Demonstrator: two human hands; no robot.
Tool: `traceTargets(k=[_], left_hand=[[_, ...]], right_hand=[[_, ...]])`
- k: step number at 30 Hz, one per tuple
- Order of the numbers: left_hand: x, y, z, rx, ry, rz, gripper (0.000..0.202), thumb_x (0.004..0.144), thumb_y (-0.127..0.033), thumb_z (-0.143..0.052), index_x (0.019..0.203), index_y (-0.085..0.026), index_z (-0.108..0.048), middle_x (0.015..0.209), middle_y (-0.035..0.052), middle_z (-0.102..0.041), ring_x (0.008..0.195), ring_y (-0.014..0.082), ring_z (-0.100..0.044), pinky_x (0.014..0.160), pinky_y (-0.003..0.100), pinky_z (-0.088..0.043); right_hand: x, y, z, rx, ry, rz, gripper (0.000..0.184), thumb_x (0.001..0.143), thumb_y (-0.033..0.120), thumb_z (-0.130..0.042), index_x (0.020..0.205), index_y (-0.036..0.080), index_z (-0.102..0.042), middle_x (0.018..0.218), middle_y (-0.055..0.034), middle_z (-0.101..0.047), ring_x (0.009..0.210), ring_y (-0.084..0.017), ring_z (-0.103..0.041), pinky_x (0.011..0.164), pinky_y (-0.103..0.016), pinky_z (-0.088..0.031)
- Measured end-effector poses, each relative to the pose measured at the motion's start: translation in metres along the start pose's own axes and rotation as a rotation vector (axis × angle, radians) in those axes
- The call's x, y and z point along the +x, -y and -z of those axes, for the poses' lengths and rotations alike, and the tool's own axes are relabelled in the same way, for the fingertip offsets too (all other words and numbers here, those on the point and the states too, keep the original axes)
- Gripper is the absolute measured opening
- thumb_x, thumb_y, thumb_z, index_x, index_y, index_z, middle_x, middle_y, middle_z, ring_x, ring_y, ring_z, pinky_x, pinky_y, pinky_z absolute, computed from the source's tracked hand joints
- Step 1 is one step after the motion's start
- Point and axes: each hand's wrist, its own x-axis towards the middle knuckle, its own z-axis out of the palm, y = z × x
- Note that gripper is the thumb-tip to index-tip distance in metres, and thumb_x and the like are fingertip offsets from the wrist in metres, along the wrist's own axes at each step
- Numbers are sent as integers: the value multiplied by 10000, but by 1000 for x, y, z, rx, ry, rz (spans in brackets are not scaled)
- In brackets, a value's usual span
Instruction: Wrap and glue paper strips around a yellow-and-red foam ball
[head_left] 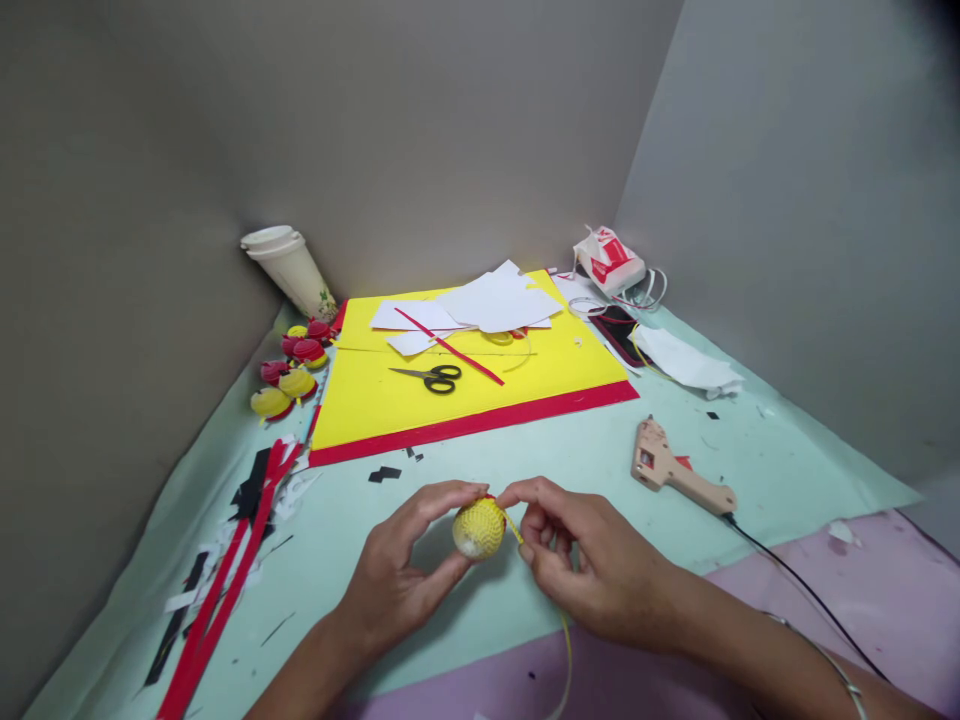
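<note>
My left hand (pixel 401 565) curls round a small yellow rolled paper coil (pixel 479 528), fingers and thumb gripping it from the left. My right hand (pixel 577 555) pinches the loose yellow paper strip (pixel 564 640) right at the coil's upper right edge; the strip trails down past my wrist. Both hands hover just above the pale green sheet (pixel 600 470) near its front edge.
A glue gun (pixel 679 470) with a black cord lies to the right. Behind are yellow and red sheets (pixel 420 400) with black scissors (pixel 431 377), white paper scraps and a red strip. Finished coils (pixel 292 365) and a paper cup (pixel 289 268) sit at left; red strips (pixel 225 590) lie front left.
</note>
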Motion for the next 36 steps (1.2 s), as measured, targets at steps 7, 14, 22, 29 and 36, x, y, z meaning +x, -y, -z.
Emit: traceTargets(k=[7, 14, 22, 29, 36], left_hand=[[0, -1, 0, 10, -4, -6, 485, 839, -108, -649, 1273, -279, -515, 1189, 50, -689, 1131, 170, -638, 986, 282, -507], [1, -2, 0, 5, -12, -13, 475, 838, -113, -647, 1267, -277, -524, 1189, 53, -691, 1130, 175, -639, 980, 285, -512], [2, -3, -1, 13, -6, -13, 463, 840, -116, -648, 1260, -272, -534, 1184, 52, -692, 1133, 167, -635, 985, 274, -508], [2, -4, -1, 17, -18, -13, 462, 838, -119, -649, 1261, -270, -540, 1173, 56, -699, 1119, 178, -646, 972, 295, -524], [3, -5, -2, 28, -37, -14, 418, 831, -135, -666, 1221, -257, -576, 1143, 65, -714, 1088, 193, -666, 940, 310, -550]], right_hand=[[-1, -1, -1, 4, 1, 9, 497, 782, 52, -513, 1228, 270, -544, 763, 43, -571, 642, -99, -522, 569, -188, -429], [-1, 0, -1, -8, -12, 12, 503, 788, 71, -525, 1251, 270, -532, 769, 44, -579, 597, -86, -501, 523, -175, -402], [-1, 2, -2, 0, 1, 9, 506, 793, 85, -528, 1264, 269, -547, 767, 43, -573, 615, -89, -511, 573, -194, -433], [0, 0, -3, -2, 0, 3, 531, 781, 76, -524, 1274, 273, -543, 774, 43, -574, 628, -93, -514, 574, -196, -430], [0, -1, -5, 12, -8, -15, 526, 774, 74, -523, 1263, 267, -547, 766, 46, -575, 623, -91, -508, 579, -199, -428]])
